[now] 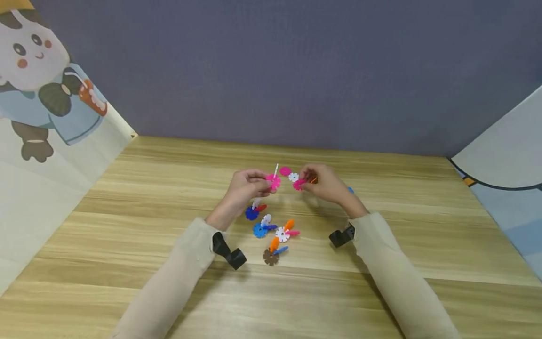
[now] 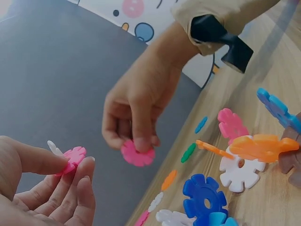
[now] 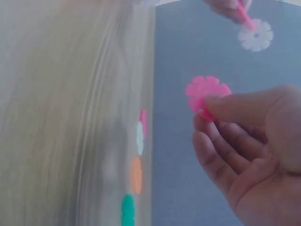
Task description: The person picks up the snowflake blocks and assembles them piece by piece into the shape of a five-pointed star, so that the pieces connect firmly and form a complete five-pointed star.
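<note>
In the head view my left hand (image 1: 249,184) pinches a pink notched plastic disc (image 1: 275,182) between thumb and fingers. A white disc (image 1: 276,170), seen edge-on, is slotted into that pink one. My right hand (image 1: 322,182), level with the left and a short gap away, pinches another pink disc (image 1: 298,185) by its edge. Both hands are raised above the table. From the right wrist view, the right hand's pink disc (image 3: 207,92) faces the camera, thumb pressed on it, while the joined white disc (image 3: 257,37) shows beyond.
Joined disc clusters lie nearer me on the wooden table (image 1: 127,226): dark blue (image 1: 251,213), light blue (image 1: 260,230), white (image 1: 281,235) and brown (image 1: 271,257). Behind the hands lie loose pink (image 1: 285,171), white (image 1: 294,177), orange (image 2: 169,180) and green (image 2: 188,153) discs. A grey wall (image 1: 288,75) stands behind.
</note>
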`<state>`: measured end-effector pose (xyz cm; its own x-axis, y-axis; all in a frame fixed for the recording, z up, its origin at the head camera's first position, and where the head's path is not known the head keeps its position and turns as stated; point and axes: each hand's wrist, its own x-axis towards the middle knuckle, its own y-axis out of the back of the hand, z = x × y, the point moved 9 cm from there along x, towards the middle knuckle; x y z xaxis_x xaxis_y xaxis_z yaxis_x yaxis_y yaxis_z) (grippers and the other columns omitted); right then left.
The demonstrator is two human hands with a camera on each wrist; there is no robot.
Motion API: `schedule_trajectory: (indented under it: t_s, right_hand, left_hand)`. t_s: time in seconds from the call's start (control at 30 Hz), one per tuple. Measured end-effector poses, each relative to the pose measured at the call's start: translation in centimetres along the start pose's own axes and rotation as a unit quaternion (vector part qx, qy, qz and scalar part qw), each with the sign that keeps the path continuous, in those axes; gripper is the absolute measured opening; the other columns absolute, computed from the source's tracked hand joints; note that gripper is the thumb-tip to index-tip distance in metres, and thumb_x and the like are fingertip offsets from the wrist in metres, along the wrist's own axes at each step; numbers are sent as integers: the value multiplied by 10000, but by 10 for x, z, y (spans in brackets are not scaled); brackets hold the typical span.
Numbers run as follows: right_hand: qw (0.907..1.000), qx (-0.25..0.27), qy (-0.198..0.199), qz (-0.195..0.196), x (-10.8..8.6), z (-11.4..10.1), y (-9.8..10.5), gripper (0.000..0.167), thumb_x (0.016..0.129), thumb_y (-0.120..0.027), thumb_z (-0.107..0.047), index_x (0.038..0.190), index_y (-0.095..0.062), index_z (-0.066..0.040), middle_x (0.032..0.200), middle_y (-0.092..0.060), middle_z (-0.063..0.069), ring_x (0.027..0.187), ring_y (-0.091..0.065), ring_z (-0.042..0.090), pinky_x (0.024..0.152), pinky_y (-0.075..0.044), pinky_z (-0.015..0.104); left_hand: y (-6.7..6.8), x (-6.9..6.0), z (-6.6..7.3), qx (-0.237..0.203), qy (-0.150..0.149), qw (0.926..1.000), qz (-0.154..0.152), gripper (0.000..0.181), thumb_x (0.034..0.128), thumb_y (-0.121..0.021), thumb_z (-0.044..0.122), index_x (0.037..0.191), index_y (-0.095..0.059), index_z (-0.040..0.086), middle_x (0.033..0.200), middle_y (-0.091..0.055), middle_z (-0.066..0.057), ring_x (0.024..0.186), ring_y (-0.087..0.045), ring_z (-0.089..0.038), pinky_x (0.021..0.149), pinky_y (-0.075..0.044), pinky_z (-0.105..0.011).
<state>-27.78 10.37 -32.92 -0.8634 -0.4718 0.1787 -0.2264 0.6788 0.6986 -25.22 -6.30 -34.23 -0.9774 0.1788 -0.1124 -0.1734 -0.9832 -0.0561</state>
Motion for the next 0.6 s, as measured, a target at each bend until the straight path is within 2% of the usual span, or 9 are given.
schedule_trajectory:
  t_s: [0.23, 0.4, 0.6]
  right_hand:
    - [9987, 106, 154, 469, -11, -13, 14, 91, 831, -668, 35, 903, -617, 16, 858, -651, 143, 785, -611, 219, 705, -546, 298]
    - [9983, 97, 118, 556, -17, -20, 19, 68, 846, -667, 1, 905, -633, 5, 852, -656, 126, 775, -606, 199, 697, -542, 277]
    - [9973, 140, 240, 682, -23, -30, 20, 73, 833, -686, 5, 897, -653, -7, 856, -668, 116, 777, -607, 189, 693, -553, 317]
  left_hand:
    - [-1, 1, -3, 80, 10, 10000, 27, 253, 891, -585, -38, 1134, -574, -109, 810, -679, -31, 686, -674, -100, 823, -573, -383]
    - [-2, 0, -3, 84, 14, 10000, -19, 263, 895, -586, -24, 1146, -576, -105, 826, -683, -36, 688, -673, -94, 811, -576, -370]
    - [-6, -1, -4, 92, 60, 9999, -76, 273, 896, -588, -13, 1152, -578, -106, 840, -686, -51, 685, -672, -93, 784, -582, -342]
